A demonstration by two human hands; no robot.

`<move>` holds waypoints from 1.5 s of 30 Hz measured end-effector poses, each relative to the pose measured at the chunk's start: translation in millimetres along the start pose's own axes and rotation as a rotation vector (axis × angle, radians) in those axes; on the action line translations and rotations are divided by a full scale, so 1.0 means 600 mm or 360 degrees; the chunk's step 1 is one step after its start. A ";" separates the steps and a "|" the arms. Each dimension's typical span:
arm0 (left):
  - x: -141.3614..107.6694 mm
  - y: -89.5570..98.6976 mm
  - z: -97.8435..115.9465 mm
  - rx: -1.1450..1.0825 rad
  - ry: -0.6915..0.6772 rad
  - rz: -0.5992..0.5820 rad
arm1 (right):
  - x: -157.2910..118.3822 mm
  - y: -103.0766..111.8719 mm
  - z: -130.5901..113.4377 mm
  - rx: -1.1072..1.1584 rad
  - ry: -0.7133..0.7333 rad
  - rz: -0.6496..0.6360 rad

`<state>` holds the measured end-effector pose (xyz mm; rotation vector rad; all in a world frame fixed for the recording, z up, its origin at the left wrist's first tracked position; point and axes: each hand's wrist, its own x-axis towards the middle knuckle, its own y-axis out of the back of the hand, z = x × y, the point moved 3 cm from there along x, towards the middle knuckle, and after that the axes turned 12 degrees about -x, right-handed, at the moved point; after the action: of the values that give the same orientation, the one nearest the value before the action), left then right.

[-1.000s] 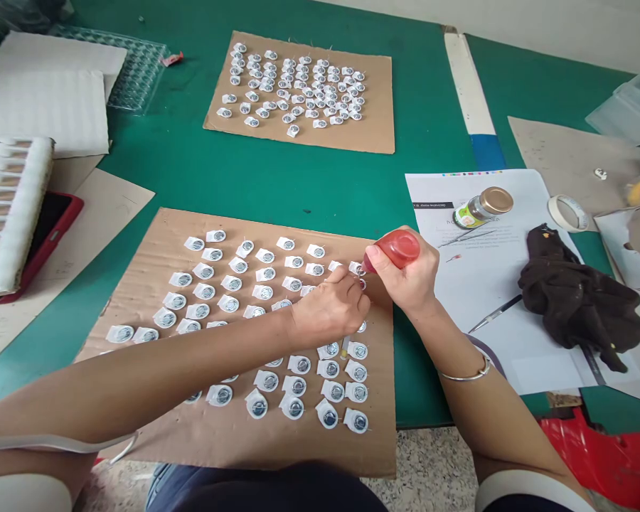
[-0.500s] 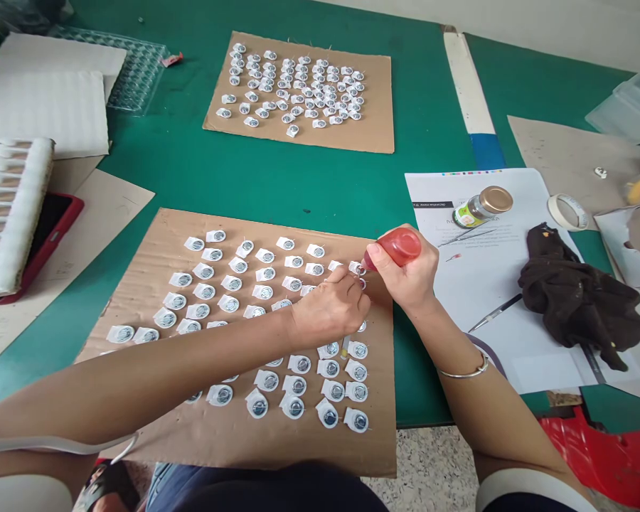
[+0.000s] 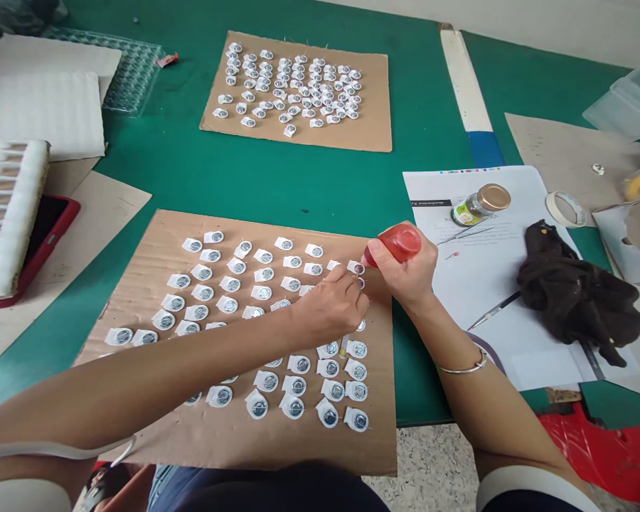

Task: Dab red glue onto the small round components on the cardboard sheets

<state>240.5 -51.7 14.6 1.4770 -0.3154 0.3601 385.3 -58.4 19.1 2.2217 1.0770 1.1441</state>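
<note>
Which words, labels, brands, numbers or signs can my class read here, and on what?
"decorative": black strip on the printed sheet; the strip's other characters are too small.
Sheet's remaining print: too blurred.
Jar label: too small to read.
Tape roll: marks inside too blurred.

The bottle point(image 3: 405, 240) in my right hand point(image 3: 413, 274) looks like smooth, glossy red plastic. Below my left hand point(image 3: 333, 302), the board point(image 3: 373, 441) is matt brown cardboard, and its white discs point(image 3: 357, 419) have shiny, metallic-looking centres. Right of my grip, the sheet point(image 3: 474, 277) is smooth paper, the rag point(image 3: 579, 295) dull cloth, the jar point(image 3: 466, 212) clear and glossy with a metallic-looking lid point(image 3: 494, 196).
</note>
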 end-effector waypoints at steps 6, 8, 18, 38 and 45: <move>-0.001 0.001 0.000 0.0048 -0.0001 0.0017 | 0.003 0.001 0.003 0.0033 -0.0034 -0.0005; -0.001 0.001 -0.001 0.0035 0.0003 0.0000 | 0.005 0.004 0.003 0.0013 -0.0042 0.0001; -0.001 0.003 -0.016 -0.0180 0.0018 -0.0126 | 0.005 0.010 0.003 -0.0063 0.0043 0.0063; 0.017 0.025 -0.069 -0.1007 0.0332 -0.0167 | 0.007 0.013 -0.006 -0.0147 0.0090 -0.0013; 0.036 0.029 -0.103 -0.1265 0.0755 -0.0229 | -0.018 0.047 -0.010 0.0015 -0.0259 0.0066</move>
<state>251.9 12.0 35.0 0.6014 0.0410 0.3953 388.8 -84.5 35.8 2.3094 0.9757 0.9571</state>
